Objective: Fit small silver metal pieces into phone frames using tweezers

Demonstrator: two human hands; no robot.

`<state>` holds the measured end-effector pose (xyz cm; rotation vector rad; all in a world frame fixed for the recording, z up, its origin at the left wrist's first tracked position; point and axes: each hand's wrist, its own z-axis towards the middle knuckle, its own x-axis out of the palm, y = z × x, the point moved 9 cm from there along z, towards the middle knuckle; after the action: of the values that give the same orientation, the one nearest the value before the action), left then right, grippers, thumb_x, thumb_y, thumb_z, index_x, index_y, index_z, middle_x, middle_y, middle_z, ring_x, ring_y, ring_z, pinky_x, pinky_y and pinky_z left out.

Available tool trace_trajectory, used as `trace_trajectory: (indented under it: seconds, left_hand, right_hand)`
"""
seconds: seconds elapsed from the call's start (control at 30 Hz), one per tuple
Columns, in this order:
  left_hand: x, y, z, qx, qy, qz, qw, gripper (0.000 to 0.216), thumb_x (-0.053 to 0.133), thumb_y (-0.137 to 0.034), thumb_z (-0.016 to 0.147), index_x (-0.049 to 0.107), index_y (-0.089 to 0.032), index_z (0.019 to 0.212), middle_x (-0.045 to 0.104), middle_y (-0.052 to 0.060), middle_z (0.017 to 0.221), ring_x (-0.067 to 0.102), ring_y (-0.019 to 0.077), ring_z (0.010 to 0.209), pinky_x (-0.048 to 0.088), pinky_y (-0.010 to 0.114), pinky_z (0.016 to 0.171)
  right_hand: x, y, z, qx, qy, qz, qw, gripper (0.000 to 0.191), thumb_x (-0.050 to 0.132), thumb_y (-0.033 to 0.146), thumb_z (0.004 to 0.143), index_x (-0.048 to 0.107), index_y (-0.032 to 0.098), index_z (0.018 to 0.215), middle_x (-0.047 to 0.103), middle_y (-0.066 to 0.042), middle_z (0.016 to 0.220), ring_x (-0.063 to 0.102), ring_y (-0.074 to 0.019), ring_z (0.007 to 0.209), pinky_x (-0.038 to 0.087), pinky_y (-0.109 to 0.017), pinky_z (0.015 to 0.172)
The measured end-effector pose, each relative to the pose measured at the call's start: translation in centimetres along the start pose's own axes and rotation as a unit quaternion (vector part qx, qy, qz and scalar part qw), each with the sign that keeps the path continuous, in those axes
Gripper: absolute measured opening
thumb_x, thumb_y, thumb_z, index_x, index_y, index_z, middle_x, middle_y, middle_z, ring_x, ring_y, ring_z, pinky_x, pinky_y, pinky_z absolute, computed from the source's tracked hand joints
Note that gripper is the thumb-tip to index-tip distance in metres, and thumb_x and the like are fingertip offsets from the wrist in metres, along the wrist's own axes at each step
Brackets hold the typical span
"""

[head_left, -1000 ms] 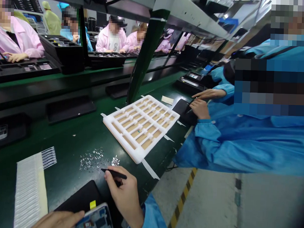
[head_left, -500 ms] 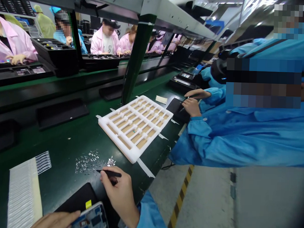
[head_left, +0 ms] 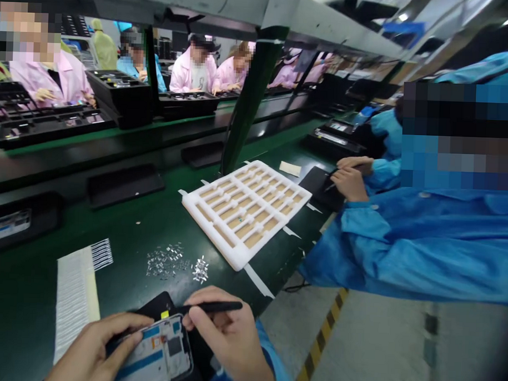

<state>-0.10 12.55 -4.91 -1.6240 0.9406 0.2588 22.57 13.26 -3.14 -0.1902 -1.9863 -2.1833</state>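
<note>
My left hand [head_left: 101, 341] grips the edge of a silver phone frame [head_left: 154, 348] with blue strips inside. The frame lies over a black pad [head_left: 158, 303], and a yellow tab [head_left: 164, 315] shows at its top edge. Pinched in my right hand [head_left: 238, 331] are black tweezers [head_left: 219, 306], their tip end close above the frame's upper corner. Whether a piece sits in the tips is too small to tell. Beyond the frame lie scattered small metal pieces [head_left: 166, 259] and a tighter pile of them [head_left: 200, 270].
A white foam tray [head_left: 245, 257] with many slots is taped to the green bench. On the left lies a sheet of pale strips [head_left: 73, 295]. Black trays [head_left: 125, 185] line the far side, one holding a phone frame [head_left: 9, 226]. A co-worker in blue [head_left: 402, 234] works at right.
My right hand with the tweezers has left the metal pieces and come to the phone frame. More of the frame and my left hand is visible. The view has turned slightly left.
</note>
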Motion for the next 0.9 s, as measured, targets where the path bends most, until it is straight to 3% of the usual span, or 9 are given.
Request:
trace_trajectory:
  seconds: [0.1,0.17,0.47,0.9]
  left_hand:
    - [0.3,-0.8,0.0,-0.003,-0.001,-0.017,1.000,0.036,0.059,-0.054,0.102,0.084,-0.036,0.120,0.086,0.001,0.117,0.083,0.0231,0.109,0.064,0.028,0.095]
    - [0.6,-1.1,-0.2,-0.002,-0.001,-0.021,1.000,0.035,0.059,-0.052,0.103,0.083,-0.036,0.122,0.085,0.001,0.119,0.082,0.0216,0.109,0.064,0.027,0.097]
    - [0.8,-1.6,-0.5,0.007,-0.016,0.006,1.000,0.034,0.056,-0.042,0.104,0.082,-0.035,0.125,0.085,0.001,0.119,0.082,0.0196,0.105,0.064,0.027,0.095]
    - [1.1,-1.3,-0.6,-0.001,-0.023,0.005,1.000,0.034,0.056,-0.046,0.106,0.081,-0.034,0.124,0.084,0.001,0.118,0.081,0.0186,0.103,0.063,0.024,0.093]
  right_hand:
    - [2.1,0.3,-0.8,0.036,0.096,0.002,0.995,0.010,0.077,0.023,0.096,0.086,0.020,0.098,0.079,-0.008,0.090,0.081,-0.0198,0.070,0.066,-0.028,0.068]
    - [2.9,-0.1,-1.0,0.052,0.117,-0.030,0.991,0.010,0.077,0.022,0.093,0.086,0.019,0.096,0.080,-0.008,0.088,0.080,-0.0200,0.071,0.065,-0.028,0.067]
    - [3.0,-2.2,-0.8,0.063,0.103,-0.131,0.984,0.012,0.076,0.026,0.091,0.086,0.018,0.093,0.080,-0.006,0.083,0.076,-0.0188,0.068,0.059,-0.024,0.059]
    - [2.8,-1.6,-0.8,0.052,0.080,-0.125,0.988,0.012,0.076,0.023,0.091,0.086,0.018,0.092,0.081,-0.007,0.085,0.077,-0.0187,0.070,0.060,-0.023,0.060]
